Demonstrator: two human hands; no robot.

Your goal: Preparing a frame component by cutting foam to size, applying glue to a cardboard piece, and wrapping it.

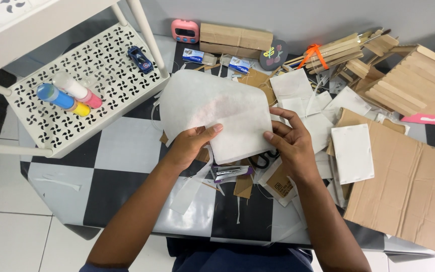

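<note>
Both hands are pinching a white paper sheet (217, 113) just above the purple stapler (231, 173): left hand (190, 146) on its lower edge, right hand (289, 143) at the corner. The sheet looks folded over already, no staple visible yet, and the stapler sits untouched.

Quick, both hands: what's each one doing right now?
Left hand: closed on the lower edge of the white paper sheet.
Right hand: grip closed on the same sheet's right edge, fingers curled over it.
</note>
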